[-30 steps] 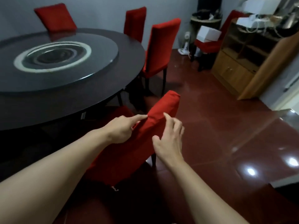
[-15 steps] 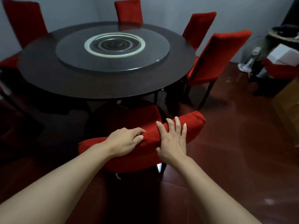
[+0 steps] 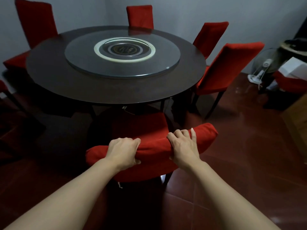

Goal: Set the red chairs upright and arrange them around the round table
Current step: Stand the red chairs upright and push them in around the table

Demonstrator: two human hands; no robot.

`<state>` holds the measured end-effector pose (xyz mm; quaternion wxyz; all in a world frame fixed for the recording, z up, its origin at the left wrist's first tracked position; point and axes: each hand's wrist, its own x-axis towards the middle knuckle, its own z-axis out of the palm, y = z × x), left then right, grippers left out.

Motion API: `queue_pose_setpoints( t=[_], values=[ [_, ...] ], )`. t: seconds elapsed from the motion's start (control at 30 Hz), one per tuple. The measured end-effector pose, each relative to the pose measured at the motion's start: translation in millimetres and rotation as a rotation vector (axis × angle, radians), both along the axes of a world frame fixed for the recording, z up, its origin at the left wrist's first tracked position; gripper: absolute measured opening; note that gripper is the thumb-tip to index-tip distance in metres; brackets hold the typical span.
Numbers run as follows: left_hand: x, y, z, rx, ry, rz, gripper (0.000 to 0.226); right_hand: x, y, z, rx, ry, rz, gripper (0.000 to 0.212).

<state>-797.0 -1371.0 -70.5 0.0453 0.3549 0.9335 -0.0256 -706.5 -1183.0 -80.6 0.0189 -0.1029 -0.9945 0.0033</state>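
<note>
Both the left hand (image 3: 123, 151) and right hand (image 3: 183, 145) curl their fingers over the top rail of the red chair (image 3: 154, 146) standing upright at the round bench's (image 3: 116, 85) six o'clock edge.

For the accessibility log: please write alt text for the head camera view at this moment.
Both hands, left hand and right hand, grip the top of a red chair's backrest facing a dark round table with a glass turntable. Other red chairs stand upright around the table; a fan stands at right.
</note>
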Motion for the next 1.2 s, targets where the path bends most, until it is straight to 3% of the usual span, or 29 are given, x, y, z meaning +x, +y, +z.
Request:
queue_pose_setpoints(
  t=[0.17,0.5,0.83,1.2],
  values=[
    [5.5,6.3,-2.3,0.005,0.071,0.059,0.050,-8.2,12.2,-2.6,-0.028,0.039,0.056,0.059],
    [16.4,25.6,2.9,0.002,0.037,0.218,0.044,-14.1,39.1,-9.8,0.018,0.207,0.242,0.066],
    [13.0,25.1,-1.4,-0.038,0.058,0.200,0.045,-16.4,41.2,-7.1,0.011,0.108,0.238,0.067],
    [14.0,18.1,5.8,-0.055,-0.005,0.143,0.041,-12.2,33.2,9.9,0.047,-0.077,0.278,0.048]
  ],
)
